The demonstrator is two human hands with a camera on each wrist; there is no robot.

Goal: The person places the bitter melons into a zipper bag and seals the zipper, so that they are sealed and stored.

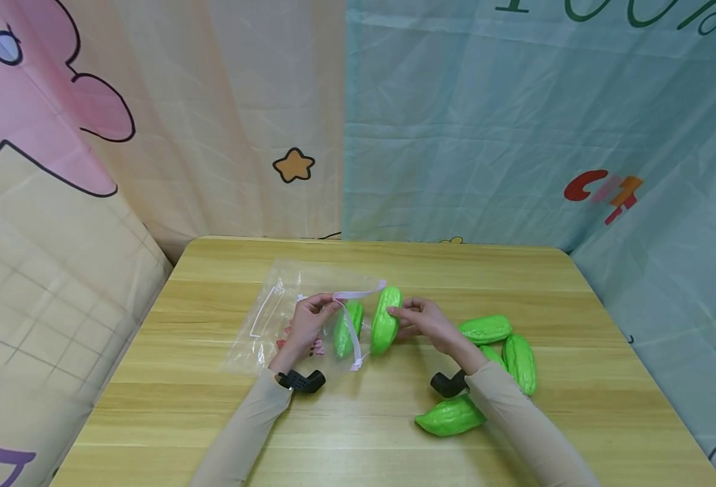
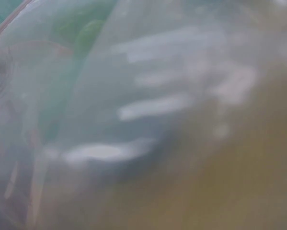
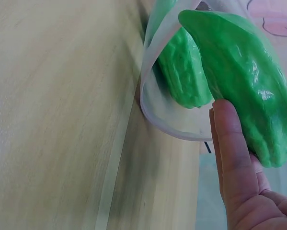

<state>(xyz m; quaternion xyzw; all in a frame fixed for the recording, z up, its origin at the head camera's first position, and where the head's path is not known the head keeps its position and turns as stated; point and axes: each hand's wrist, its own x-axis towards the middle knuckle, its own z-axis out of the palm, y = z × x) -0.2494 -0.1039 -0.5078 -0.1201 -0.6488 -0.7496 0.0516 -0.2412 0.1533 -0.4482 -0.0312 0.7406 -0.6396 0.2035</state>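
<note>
My left hand pinches the lilac rim of a clear plastic zip bag, its mouth spread towards the right. Inside the bag lies a green bitter melon, seen through the opening in the right wrist view too. Between the fingers and thumb of my right hand is another bitter melon, held just outside the mouth. The right wrist view has the held melon's narrow end overlapping the bag's rim. Blurred clear plastic fills the left wrist view, hiding the left fingers.
More bitter melons lie right of the bag: one behind the right forearm, one beside it, another partly covered. A further melon sits nearer, below the right wrist. The wooden table ends at a printed curtain.
</note>
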